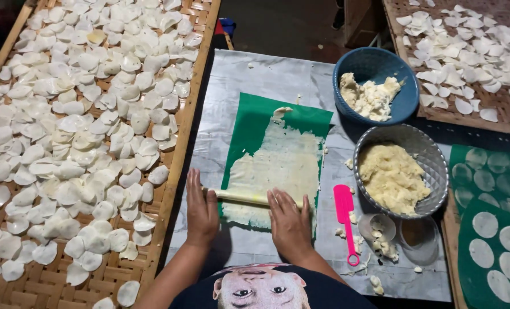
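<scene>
Right now both sets of fingers lie flat and together, pressing down on a rolling pin: left hand on its left end, right hand right of centre. Pin's long axis runs left-right across the dough sheet on a green mat, counter beneath. Blue bowl holds pale dough lumps; metal bowl holds yellowish mash. Pink scraper lies just right.

table | green sheet | two bowls | pink scraper
</scene>
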